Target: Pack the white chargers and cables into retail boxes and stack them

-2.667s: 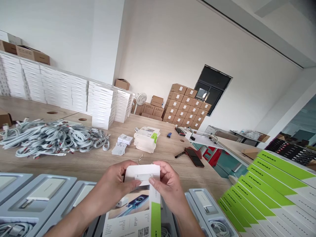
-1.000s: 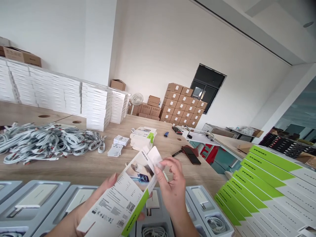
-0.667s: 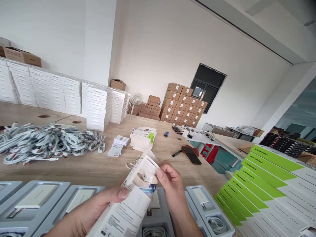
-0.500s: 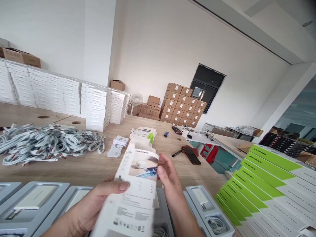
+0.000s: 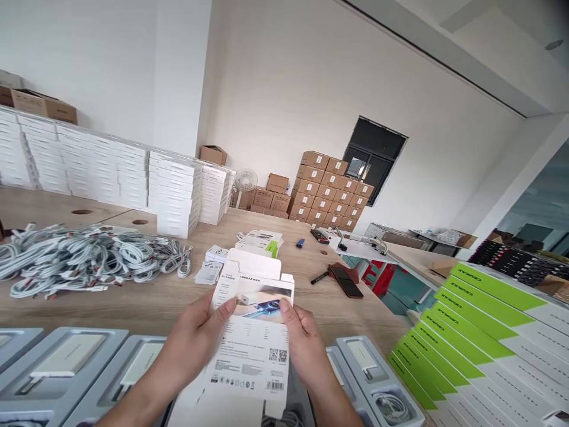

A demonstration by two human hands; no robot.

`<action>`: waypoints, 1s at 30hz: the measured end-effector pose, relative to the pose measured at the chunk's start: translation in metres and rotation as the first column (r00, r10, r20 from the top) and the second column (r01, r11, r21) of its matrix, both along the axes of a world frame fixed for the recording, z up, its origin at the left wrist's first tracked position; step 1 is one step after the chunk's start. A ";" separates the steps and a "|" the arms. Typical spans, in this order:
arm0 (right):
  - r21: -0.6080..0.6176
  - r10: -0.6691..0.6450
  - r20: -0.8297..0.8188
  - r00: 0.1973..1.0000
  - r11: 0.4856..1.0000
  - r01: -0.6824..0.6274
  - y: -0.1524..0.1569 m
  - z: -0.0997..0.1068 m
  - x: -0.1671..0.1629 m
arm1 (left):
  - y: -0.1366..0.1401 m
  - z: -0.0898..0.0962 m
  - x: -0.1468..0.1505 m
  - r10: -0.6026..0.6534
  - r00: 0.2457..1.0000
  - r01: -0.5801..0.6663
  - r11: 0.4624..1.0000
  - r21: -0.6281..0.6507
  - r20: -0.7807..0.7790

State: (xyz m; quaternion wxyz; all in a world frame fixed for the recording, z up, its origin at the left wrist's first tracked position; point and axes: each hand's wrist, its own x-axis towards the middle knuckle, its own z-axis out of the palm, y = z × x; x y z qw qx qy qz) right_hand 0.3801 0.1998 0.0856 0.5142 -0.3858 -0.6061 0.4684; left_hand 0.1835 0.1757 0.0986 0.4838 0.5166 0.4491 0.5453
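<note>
A flat, unfolded printed charger box (image 5: 253,338) is held upright before me, its back panel with photo, small text and barcode facing me. My left hand (image 5: 202,329) grips its left edge, thumb on the front near the picture. On the right edge my right hand (image 5: 304,335) pinches it the same way, fingers behind the card. Beneath and beside it lie grey trays, one at the left with a white charger (image 5: 66,354) in it. A right-hand grey tray (image 5: 377,382) holds a charger and a coiled white cable (image 5: 392,408).
A heap of white cables (image 5: 93,258) lies at the left, with stacked white boxes (image 5: 173,193) behind. Small printed cards (image 5: 208,271) lie mid-table. A phone (image 5: 345,280) sits to the right, near stacked green-and-white boxes (image 5: 471,329). Brown cartons (image 5: 329,187) stand by the wall.
The charger box has turned to face me more squarely and looks flatter. My right hand has closed onto its right edge, and my left hand has shifted to its left edge.
</note>
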 end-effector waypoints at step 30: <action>-0.038 -0.094 -0.193 0.977 0.995 0.088 0.009 -0.011 0.002 | -0.006 0.004 -0.008 -0.199 0.904 0.235 0.971 -0.050 0.379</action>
